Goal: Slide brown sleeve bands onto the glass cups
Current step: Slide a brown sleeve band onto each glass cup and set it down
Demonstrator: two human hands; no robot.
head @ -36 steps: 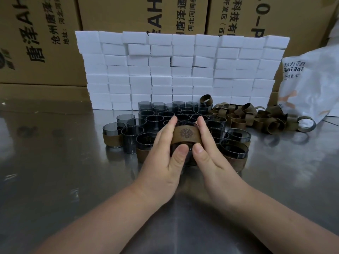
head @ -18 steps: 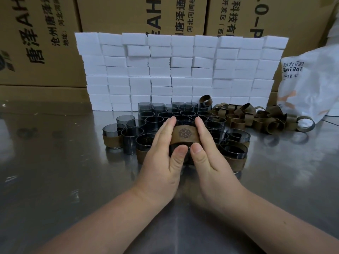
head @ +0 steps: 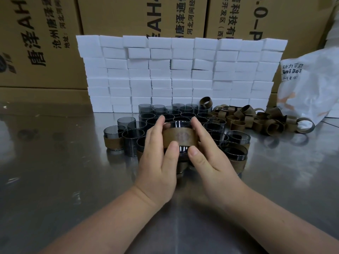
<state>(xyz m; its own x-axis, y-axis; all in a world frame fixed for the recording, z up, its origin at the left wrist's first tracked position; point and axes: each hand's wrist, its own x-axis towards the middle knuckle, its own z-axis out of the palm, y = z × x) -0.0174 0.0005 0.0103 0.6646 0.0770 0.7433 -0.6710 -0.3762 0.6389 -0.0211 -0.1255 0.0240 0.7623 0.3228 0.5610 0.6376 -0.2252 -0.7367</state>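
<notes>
Both hands hold one smoky glass cup (head: pixel 180 125) lifted above the metal table. A brown sleeve band (head: pixel 180 139) with a round emblem wraps the cup's middle. My left hand (head: pixel 158 154) grips the cup and band from the left, thumb at the band's lower edge. My right hand (head: pixel 209 154) grips them from the right in the same way. Behind them stands a cluster of bare glass cups (head: pixel 165 111). Cups that wear bands (head: pixel 112 139) sit at the cluster's left and right (head: pixel 236 153). Loose brown bands (head: pixel 256 119) lie in a heap at the right.
A wall of stacked white foam blocks (head: pixel 180 74) stands behind the cups. Large cardboard boxes (head: pixel 42 43) fill the background. A white plastic bag (head: pixel 310 88) lies at the right edge. The reflective metal table (head: pixel 55 180) spreads out on the left and in front.
The cup has been raised and its rim now shows above the band. The band sits lower on the glass than before. Both hands stayed round it.
</notes>
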